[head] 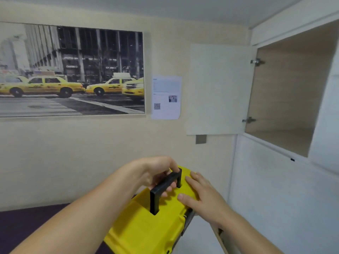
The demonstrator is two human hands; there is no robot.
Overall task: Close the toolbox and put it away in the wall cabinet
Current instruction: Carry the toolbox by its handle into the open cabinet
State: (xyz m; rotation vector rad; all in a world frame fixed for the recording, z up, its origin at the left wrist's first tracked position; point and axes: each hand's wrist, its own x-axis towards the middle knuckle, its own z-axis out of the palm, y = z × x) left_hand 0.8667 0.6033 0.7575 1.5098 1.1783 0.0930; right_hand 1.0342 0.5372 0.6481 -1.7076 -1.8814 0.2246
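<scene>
The yellow toolbox (146, 228) is low in the middle of the view with its lid shut and its black handle (165, 187) raised. My left hand (157, 171) curls around the far end of that handle. My right hand (200, 193) lies flat on the lid's right side, fingers apart. The wall cabinet (291, 99) is up at the right, its inside bare, with its white door (218, 88) swung open to the left against the wall.
A large picture of yellow taxis (71, 70) and a paper sheet (166, 97) hang on the wall ahead. A dark surface (27, 226) lies at lower left. White cabinet fronts (275, 189) fill the right below the open compartment.
</scene>
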